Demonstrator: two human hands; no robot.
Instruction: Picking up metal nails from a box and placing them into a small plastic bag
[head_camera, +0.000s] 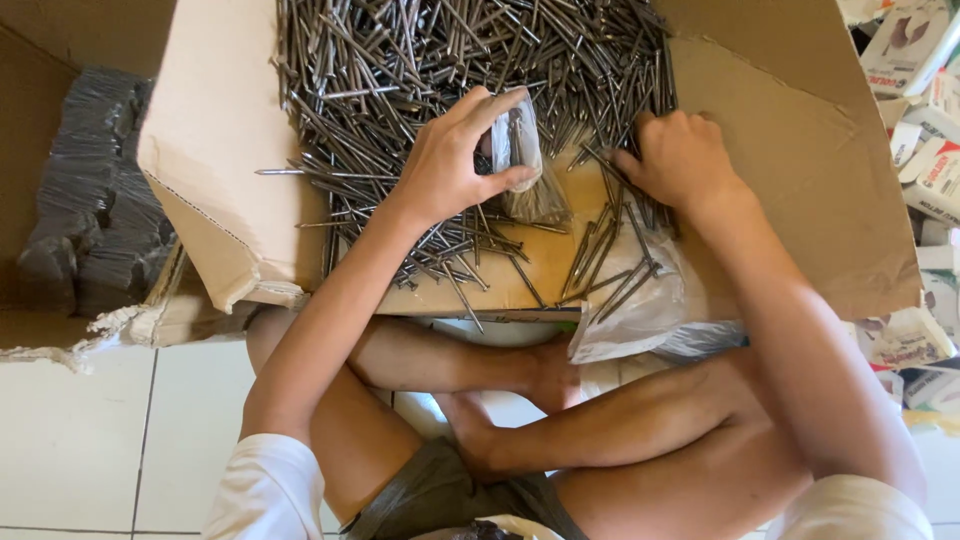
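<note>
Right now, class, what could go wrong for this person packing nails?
1. The right hand digs bare into the loose nails; a point could prick it.
2. The small clear bag in the left hand looks thin; nails may pierce it.
3. Nails near the cardboard edge could drop onto the bare legs.

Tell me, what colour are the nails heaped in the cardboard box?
The nails are dull silver-grey metal, seen best in the head view.

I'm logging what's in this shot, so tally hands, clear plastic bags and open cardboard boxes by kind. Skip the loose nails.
Hands: 2 (left hand, right hand)
Clear plastic bags: 2 (small bag, larger bag)
Cardboard box of nails: 1
Total: 5
</note>
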